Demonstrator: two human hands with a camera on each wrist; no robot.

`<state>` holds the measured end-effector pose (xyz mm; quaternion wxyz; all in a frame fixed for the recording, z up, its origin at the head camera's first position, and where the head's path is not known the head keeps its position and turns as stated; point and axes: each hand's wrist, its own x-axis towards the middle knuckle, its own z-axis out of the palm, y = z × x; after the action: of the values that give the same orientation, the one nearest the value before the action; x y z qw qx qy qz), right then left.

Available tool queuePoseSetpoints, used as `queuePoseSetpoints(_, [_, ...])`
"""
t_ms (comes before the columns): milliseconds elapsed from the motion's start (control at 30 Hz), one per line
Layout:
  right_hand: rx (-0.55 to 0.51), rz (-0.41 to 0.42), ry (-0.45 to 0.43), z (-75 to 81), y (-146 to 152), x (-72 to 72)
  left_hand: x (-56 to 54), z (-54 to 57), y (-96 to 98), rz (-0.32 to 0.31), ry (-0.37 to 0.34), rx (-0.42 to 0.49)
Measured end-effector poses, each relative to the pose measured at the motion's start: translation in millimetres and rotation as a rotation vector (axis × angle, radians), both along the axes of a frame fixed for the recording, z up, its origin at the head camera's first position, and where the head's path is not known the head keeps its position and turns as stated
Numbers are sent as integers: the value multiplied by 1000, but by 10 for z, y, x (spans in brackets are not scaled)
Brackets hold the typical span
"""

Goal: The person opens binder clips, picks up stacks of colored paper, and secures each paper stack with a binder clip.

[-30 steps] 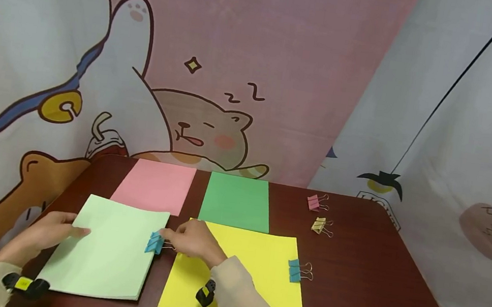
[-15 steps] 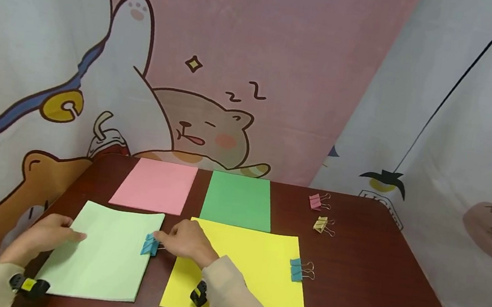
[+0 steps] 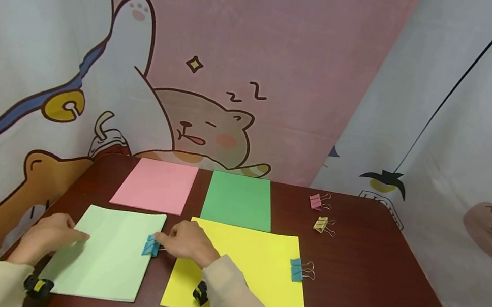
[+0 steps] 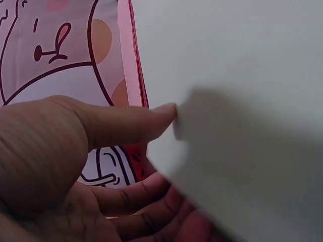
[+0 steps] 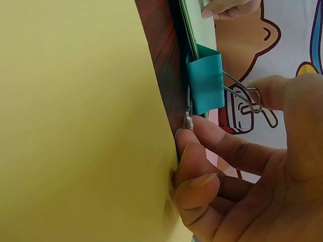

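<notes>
My left hand (image 3: pixel 50 236) grips the left edge of a stack of pale green paper (image 3: pixel 106 259). In the left wrist view, the thumb (image 4: pixel 123 123) lies on top of the paper and the other fingers are beneath it. A blue binder clip (image 3: pixel 151 246) sits on the stack's right edge, where my right hand (image 3: pixel 189 241) pinches its wire handles. The right wrist view shows the clip's body (image 5: pixel 206 80) around the paper edge, my thumb at one handle and a finger at the other.
Yellow paper (image 3: pixel 250 272) lies under my right forearm, a second blue binder clip (image 3: pixel 296 270) on its right edge. Pink paper (image 3: pixel 156 186) and green paper (image 3: pixel 238 201) lie behind. Pink (image 3: pixel 316 202) and yellow (image 3: pixel 321 224) binder clips rest at the back right of the brown table (image 3: pixel 376 292).
The pale green stack has come down flatter, its far edge lower in the head view. My right hand and the clip shifted slightly left, then stayed nearly still. My left hand moved slightly.
</notes>
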<state>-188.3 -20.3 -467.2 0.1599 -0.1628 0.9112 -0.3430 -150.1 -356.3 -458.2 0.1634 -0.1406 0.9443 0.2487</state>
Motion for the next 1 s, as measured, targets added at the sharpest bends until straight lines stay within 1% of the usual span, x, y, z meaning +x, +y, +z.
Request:
queuePoseSetpoints(133, [0,21,-4,17,25,-1,41,27,4,-21,-1,-47])
queuePoseSetpoints(300, [-46,58,-25,43,162,-35,71,63,109,-51,52,-75])
queuePoseSetpoints(433, [-41,91,13,60,307,-91,53,124,257,-67,137,-67])
queuePoseSetpoints(500, [-38,104,38,66,375,-118,36,157,331,-88,188,-78])
queuePoseSetpoints(633, [-54,107,68,92,515,-153,11,204,475,-112,277,-65])
queuePoseSetpoints(833, [-47,114,116,188,772,-193,-25,213,610,-179,428,-21])
queuePoseSetpoints(933, [-45,124,151,231,916,-223,-61,204,643,-202,475,-21])
queuePoseSetpoints(1000, [-39,122,169,258,1018,-246,-95,194,656,-215,491,-20])
